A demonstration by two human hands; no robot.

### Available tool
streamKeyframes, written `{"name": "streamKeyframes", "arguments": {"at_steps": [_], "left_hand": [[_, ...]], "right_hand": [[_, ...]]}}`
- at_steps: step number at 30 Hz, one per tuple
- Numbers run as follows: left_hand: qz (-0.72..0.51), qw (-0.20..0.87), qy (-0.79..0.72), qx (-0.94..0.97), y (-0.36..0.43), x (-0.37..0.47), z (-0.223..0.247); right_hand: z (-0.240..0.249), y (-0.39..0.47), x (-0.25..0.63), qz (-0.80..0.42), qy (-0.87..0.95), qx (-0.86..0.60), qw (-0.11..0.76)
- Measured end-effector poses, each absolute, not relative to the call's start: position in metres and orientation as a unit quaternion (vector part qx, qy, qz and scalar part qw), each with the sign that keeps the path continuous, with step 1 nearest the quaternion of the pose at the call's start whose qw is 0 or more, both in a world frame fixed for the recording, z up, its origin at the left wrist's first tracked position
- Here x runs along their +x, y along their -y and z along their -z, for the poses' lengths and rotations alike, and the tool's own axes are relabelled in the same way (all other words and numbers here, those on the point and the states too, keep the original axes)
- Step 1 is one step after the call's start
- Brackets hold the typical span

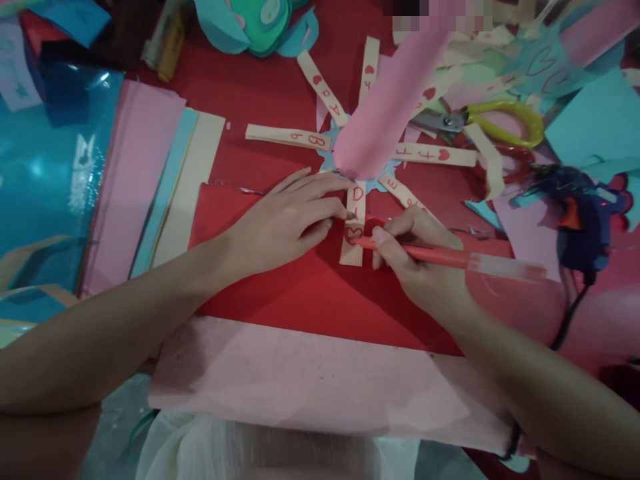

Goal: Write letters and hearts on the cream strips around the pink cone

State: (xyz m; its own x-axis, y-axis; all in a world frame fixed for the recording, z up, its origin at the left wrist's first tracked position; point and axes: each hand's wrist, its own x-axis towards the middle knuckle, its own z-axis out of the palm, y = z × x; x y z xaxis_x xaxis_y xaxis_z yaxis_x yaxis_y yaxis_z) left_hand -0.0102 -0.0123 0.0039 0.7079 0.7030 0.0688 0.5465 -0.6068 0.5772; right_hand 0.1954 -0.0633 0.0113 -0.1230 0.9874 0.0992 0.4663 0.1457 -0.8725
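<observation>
In the head view, the slim red pen with a clear cap on its rear end (435, 255) looks light, stiff and smooth, probably a little slippery, and is best taken just behind its tip. The cream paper strip with red lettering and a heart (351, 256) should be almost weightless and limp, easy to crease or tear at its join, so a flat fingertip on its edge suits it better than a pinch. The pink paper tube (387, 110) standing over the blue scalloped paper disc (325, 162) would likely dent under a squeeze. The pen lies across the right hand (440, 283), its fingers closed around the barrel near the tip, which meets the strip at the heart. The left hand (285, 217) is open and palm down, its fingers loosely spread and slightly bent, gripping nothing; one fingertip touches the strip's edge above the heart, another reaches beside the tube's base. The strip points from the disc towards the person, between the two hands, over the smooth red sheet (300, 293).
</observation>
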Motion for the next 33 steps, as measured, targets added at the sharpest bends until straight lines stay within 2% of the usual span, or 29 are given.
{"name": "streamKeyframes", "arguments": {"at_steps": [9, 33], "left_hand": [[-0.146, 0.265, -0.351, 0.886, 0.0129, -0.0106, -0.0035], [-0.14, 0.256, -0.35, 0.89, 0.0125, -0.0104, -0.0035]], "right_hand": [[-0.006, 0.0645, 0.199, -0.397, 0.605, -0.553, 0.414], [-0.0106, 0.0629, 0.1958, -0.35, 0.656, -0.553, 0.376]]}}
